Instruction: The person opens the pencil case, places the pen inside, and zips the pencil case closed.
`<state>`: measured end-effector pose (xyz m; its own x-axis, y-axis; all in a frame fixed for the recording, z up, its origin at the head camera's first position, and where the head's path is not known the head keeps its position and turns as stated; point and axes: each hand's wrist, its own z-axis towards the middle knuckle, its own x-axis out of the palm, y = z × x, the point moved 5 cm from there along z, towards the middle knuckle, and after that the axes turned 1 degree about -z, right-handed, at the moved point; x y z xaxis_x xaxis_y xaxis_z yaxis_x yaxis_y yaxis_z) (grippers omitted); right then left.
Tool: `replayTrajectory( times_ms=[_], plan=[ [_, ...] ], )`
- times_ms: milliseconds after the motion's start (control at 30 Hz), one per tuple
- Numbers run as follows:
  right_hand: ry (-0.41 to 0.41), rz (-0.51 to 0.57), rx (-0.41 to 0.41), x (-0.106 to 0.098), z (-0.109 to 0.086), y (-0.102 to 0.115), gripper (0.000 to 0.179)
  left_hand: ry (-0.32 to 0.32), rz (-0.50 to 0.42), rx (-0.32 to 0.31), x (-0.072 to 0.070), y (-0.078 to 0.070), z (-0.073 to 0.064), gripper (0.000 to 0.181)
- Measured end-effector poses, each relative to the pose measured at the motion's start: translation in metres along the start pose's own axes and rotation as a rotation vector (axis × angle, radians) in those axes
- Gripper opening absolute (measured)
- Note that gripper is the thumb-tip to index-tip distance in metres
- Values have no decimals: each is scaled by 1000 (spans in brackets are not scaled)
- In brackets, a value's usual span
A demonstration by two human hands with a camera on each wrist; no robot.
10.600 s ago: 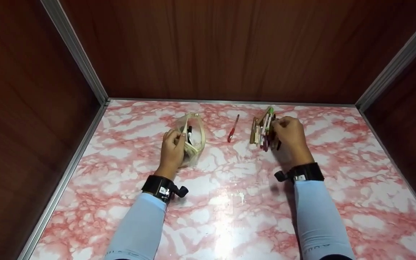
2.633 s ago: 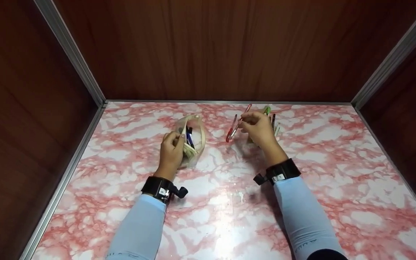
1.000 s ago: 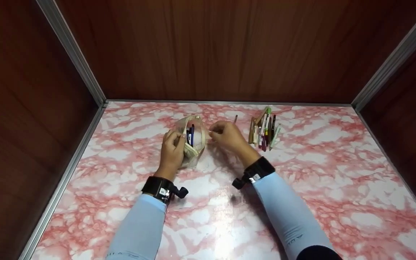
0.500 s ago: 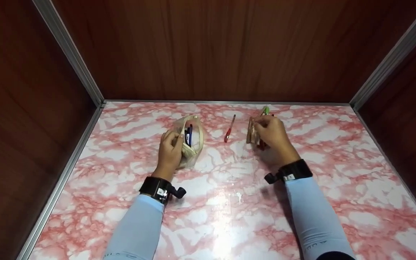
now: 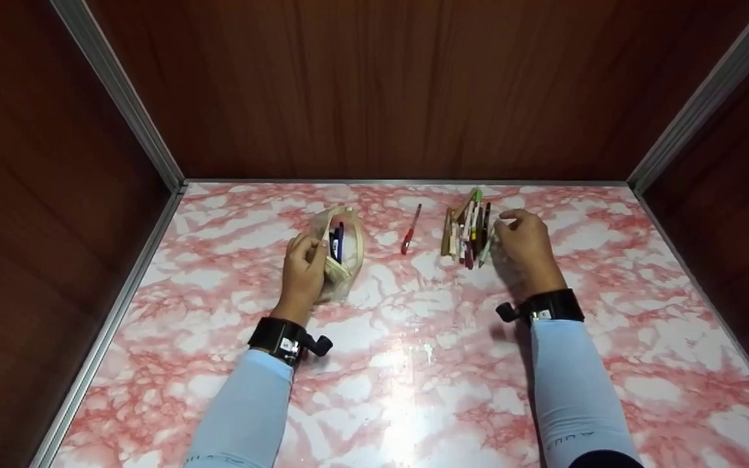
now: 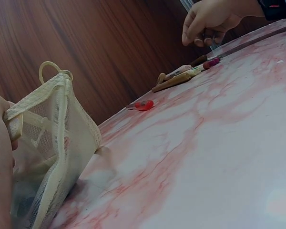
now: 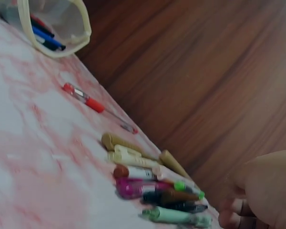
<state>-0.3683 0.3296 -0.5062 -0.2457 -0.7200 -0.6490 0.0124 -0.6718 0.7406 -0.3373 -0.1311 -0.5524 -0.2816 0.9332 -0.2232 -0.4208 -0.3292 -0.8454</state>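
Mesh pouch (image 6: pixel 80 129), probably pens (image 7: pixel 44 34) inside

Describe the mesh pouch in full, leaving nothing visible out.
The mesh pouch is pale cream and see-through, its sides looking like soft netting bound with thicker cream trim. A small cream loop stands up at one end of its rim. It sits on the marbled table, left of the loose red pen in the head view. Its mouth gapes open, with a few pens inside, including a blue one. The left hand pinches its near-left rim.
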Motion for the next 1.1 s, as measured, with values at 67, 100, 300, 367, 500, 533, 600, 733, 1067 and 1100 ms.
replayTrajectory(
  times_ms=[67,100,300,367,500,533,600,733,1067,1100],
  plan=[
    [35,-25,4,3,0,-6,41,-1,-2,-3,-1,1,0,21],
    [53,-35,4,5,-1,-8,43,0,-1,-1,-1,1,-1,20],
    [140,-124,-14,16,-4,-17,44,9,-7,-10,-2,3,-2,19],
    [169,-136,-16,19,-5,-18,43,5,-6,-12,-2,3,-3,19],
    [218,-145,-9,21,-5,-18,41,3,-1,-3,-3,2,-3,19],
    [226,-146,-6,21,-5,-18,40,4,0,-1,-3,2,-2,19],
    [238,-155,-7,21,-5,-18,39,8,1,1,-3,1,-2,19],
    [232,-176,-13,19,-5,-17,34,12,3,-2,-2,2,-1,21],
    [186,-249,7,14,-4,-11,27,5,-6,9,0,-1,0,22],
    [185,-259,9,13,-4,-10,28,4,-5,11,0,-1,0,22]
  ],
)
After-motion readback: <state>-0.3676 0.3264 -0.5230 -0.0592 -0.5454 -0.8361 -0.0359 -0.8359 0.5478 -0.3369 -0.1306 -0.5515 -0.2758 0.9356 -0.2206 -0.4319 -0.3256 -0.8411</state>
